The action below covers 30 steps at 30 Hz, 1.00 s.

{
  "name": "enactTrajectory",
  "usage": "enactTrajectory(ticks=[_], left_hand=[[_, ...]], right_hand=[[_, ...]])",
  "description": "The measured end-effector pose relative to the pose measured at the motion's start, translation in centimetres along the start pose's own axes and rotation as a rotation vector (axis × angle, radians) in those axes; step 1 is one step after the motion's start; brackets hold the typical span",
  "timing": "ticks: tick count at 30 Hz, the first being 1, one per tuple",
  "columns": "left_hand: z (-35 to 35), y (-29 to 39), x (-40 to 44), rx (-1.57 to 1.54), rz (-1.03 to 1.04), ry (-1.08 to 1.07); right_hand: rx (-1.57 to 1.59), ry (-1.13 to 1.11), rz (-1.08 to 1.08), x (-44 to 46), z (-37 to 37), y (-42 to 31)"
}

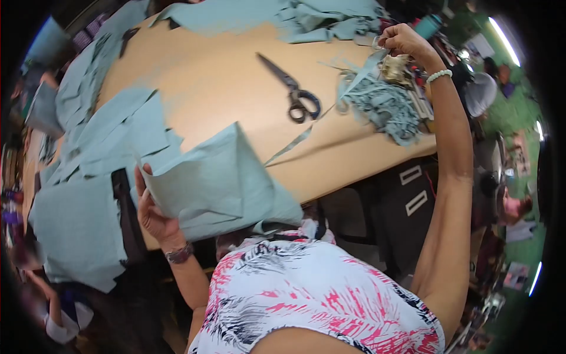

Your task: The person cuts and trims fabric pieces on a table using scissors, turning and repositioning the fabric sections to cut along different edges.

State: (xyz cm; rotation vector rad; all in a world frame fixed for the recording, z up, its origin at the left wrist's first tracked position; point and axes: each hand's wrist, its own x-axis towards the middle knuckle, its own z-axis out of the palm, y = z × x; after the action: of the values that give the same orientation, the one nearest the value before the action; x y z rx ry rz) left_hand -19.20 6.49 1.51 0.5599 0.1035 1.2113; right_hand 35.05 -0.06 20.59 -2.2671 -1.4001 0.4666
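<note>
My left hand [154, 213] grips the edge of a folded blue-green fabric piece [215, 174], its thumb and fingers around the left side. The piece lies over the table's near edge and my lap. My right hand [405, 44] is raised at the far right, fingers pinched on a narrow fabric strip [367, 72] that hangs towards a heap of tangled strips [386, 109]. Between the hands, black-handled scissors [293, 91] rest on the table, blades pointing away to the left. Another thin strip [290, 146] lies near the folded piece.
Cut fabric pieces [109, 133] lie on the left of the wooden table [206, 71], with more fabric [224, 16] along its far side. Dark scissors [127, 41] lie at the far left. A teal bottle [428, 26] stands beyond my right hand. Another person's arm [50, 295] shows lower left.
</note>
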Motion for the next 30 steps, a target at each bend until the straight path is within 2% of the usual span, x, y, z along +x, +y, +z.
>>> enactTrajectory(ticks=[2, 6, 8, 11, 14, 16, 17, 20, 23, 24, 25, 27, 28, 30], left_hand=[[1.2, -1.2, 0.9, -0.045, -0.042, -0.006], [3.3, -2.7, 2.2, 0.04, -0.163, -0.067], [4.2, -3.0, 2.5, 0.114, -0.177, -0.034], [5.3, -3.5, 2.7, 0.197, -0.157, 0.059], [5.0, -3.4, 3.0, 0.221, -0.176, 0.048], [4.8, -3.4, 3.3, 0.234, -0.172, 0.033], [4.8, -3.5, 3.5, 0.238, -0.167, 0.042], [4.9, -3.9, 3.7, 0.265, -0.158, 0.073], [5.7, -4.9, 4.0, 0.359, -0.161, 0.063], [6.4, -5.4, 4.2, 0.42, -0.159, 0.038], [7.3, -5.9, 4.4, 0.48, -0.157, 0.014], [9.4, -6.7, 5.1, 0.726, -0.181, -0.056], [10.3, -7.2, 5.3, 0.853, -0.195, -0.079], [11.6, -8.1, 6.2, 0.969, -0.238, -0.147]], right_hand=[[-0.041, 0.099, 0.078, -1.1, -2.0, 1.5], [-0.509, 0.337, 0.032, -1.4, -2.6, 4.9], [-0.62, 0.585, -0.029, -0.9, -2.1, 7.0], [-0.45, 0.838, -0.038, -0.1, -3.6, 6.7], [-0.55, 0.981, -0.241, 1.9, -8.4, 6.5], [-0.169, 1.009, -0.473, 1.7, -10.4, 2.7], [-0.177, 1.139, -0.429, 2.0, -10.9, 1.1], [-0.014, 1.099, -0.473, 1.8, -11.0, -2.5], [0.094, 0.994, -0.614, 4.7, -9.0, -0.3], [-0.645, 1.143, -0.471, 6.0, -8.1, 1.9], [-0.612, 0.991, -0.48, 6.3, -5.5, 3.4], [-0.66, 0.543, -0.368, 5.1, -0.1, 5.4], [-0.733, 0.244, -0.252, 4.1, 1.9, 5.8], [-0.939, -0.276, -0.225, 3.4, 4.2, 5.4]])
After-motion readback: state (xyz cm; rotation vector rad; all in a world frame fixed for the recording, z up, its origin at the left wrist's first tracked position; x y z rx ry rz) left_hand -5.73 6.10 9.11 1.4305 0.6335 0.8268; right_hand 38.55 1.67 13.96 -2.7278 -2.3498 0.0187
